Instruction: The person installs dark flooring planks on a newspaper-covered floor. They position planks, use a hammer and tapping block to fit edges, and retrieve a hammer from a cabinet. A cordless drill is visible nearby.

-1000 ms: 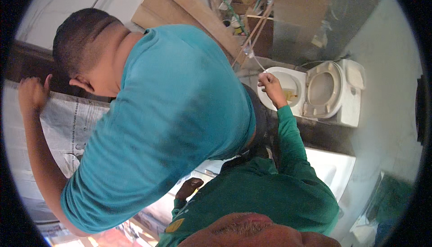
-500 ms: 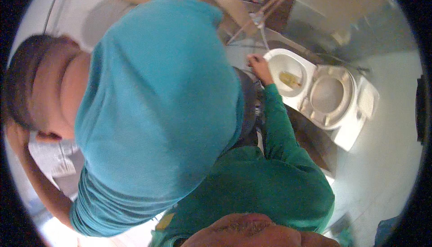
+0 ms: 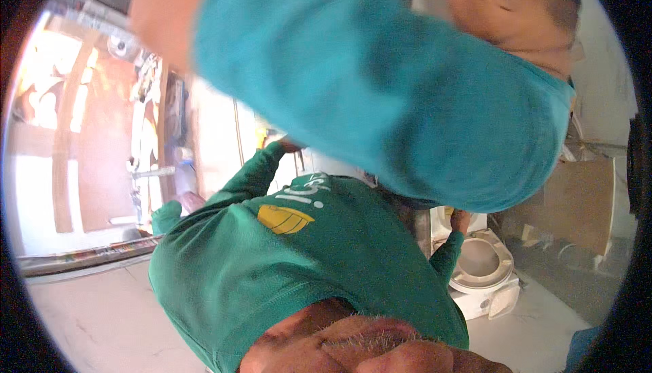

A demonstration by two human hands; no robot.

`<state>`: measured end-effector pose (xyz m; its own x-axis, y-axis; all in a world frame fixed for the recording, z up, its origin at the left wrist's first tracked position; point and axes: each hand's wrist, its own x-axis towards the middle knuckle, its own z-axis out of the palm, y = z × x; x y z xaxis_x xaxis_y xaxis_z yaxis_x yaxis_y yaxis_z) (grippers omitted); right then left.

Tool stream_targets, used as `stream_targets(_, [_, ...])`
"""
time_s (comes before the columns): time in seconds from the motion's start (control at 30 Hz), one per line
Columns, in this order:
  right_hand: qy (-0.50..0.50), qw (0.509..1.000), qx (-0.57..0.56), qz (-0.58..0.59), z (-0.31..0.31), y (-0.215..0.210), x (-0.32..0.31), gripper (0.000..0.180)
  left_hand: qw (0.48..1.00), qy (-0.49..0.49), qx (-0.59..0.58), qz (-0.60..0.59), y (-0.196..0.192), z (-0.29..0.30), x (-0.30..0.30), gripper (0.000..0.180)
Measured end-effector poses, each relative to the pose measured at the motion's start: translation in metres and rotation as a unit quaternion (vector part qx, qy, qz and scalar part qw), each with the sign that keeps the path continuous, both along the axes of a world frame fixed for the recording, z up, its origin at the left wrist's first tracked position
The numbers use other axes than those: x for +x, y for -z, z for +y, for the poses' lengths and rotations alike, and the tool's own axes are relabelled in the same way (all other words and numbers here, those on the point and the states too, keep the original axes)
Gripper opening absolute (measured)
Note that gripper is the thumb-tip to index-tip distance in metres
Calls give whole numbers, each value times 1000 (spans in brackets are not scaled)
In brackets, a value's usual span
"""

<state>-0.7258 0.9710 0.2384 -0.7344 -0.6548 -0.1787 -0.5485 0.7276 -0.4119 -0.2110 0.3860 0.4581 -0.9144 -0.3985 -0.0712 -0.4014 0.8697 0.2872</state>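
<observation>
My right hand (image 3: 460,221) is small and blurred beside a white toilet bowl, at the end of my green sleeve. Next to it is a pale toilet seat (image 3: 477,264) with a round opening. I cannot make out the fingers or anything in them. My left hand (image 3: 291,145) reaches forward on the left, partly covered by another person's teal shirt (image 3: 407,94); its fingers are hidden. A small yellow thing (image 3: 261,135) shows close to that hand, but whether I touch it cannot be told.
The other person stands very near, with a raised bare arm (image 3: 166,13) crossing the upper left. Bright, cluttered shelving (image 3: 146,115) lines the left side. A beige panel (image 3: 560,200) stands at the right, and a pale floor (image 3: 102,312) lies below.
The view has swung round. The other person now fills the upper middle and right instead of the left, and the toilet appears lower. My left arm has come into sight.
</observation>
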Motion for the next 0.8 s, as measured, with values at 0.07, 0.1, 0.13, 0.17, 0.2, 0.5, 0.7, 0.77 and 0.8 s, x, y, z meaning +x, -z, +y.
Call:
stream_targets(0.07, [-14, 991, 90, 96, 43, -24, -9, 35, 937, -172, 304, -24, 76, 32, -24, 69])
stream_targets(0.1, [-23, 979, 150, 133, 75, -47, -8, 35, 923, -172, 345, -19, 82, 43, -42, 74])
stream_targets(0.13, [-59, 984, 166, 14, 29, -89, 46, 44, 907, -224, 353, -49, 60, 51, 0, 81])
stream_targets(0.17, [-12, 988, 154, -3, 31, -105, 61, 43, 908, -228, 346, -51, 59, 48, 1, 85])
stream_targets(0.2, [-18, 985, 172, -9, 19, -111, 82, 43, 895, -255, 365, -37, 60, 42, 17, 86])
stream_targets(0.5, [-22, 933, 93, -347, -155, -268, 255, 66, 845, -303, 440, 6, 113, 53, 113, 87])
stream_targets(0.7, [73, 918, -220, -321, -392, -274, 259, 81, 778, -416, 470, -2, 204, 75, 207, 82])
stream_targets(0.77, [121, 894, -220, -370, -433, -275, 239, 69, 698, -479, 532, 17, 218, 95, 240, 77])
stream_targets(0.8, [115, 869, -247, -413, -443, -272, 238, 59, 661, -498, 561, 9, 224, 104, 252, 73])
